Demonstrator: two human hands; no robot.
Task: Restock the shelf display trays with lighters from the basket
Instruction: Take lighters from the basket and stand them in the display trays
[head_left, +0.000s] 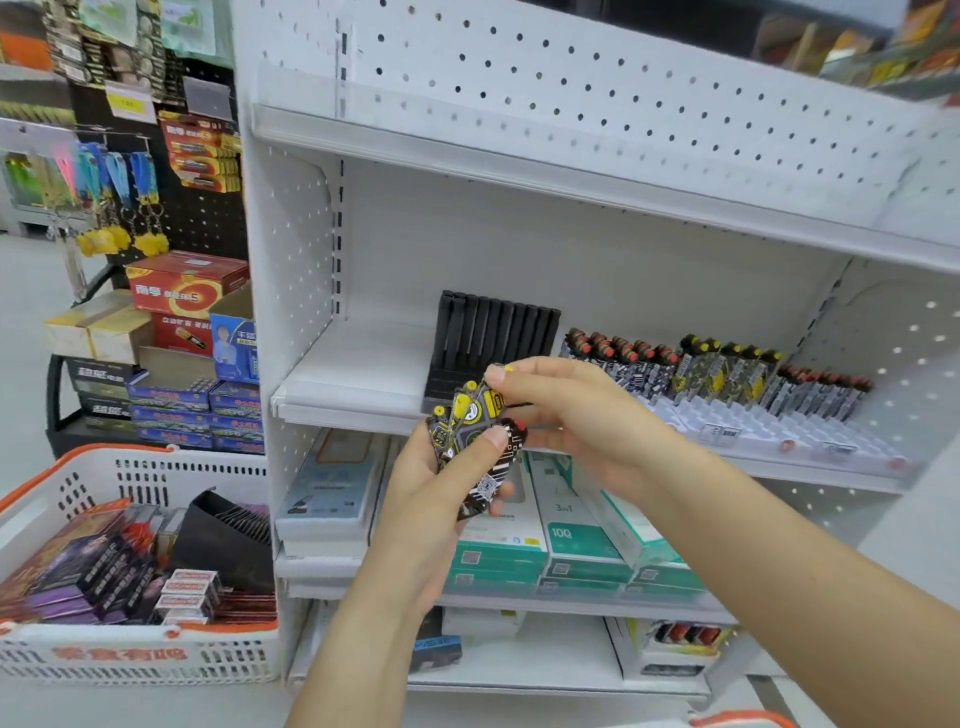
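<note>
Fingers (493, 436) of the left hand (431, 499) grasp a fanned bunch of lighters (475, 452), patterned black with yellow and red caps, held up in front of the middle shelf (358, 374). Right hand (566, 410): fingers pinch one yellow-capped lighter (480, 397) at the top of the bunch. Basket (130, 654), white with orange rim, lower left: boxed goods and a black tray inside. Middle shelf, behind the hands: black slotted tray (488, 332), no lighters visible in it; to its right, white display tray (779, 431), rear rows filled with lighters, front slots bare.
</note>
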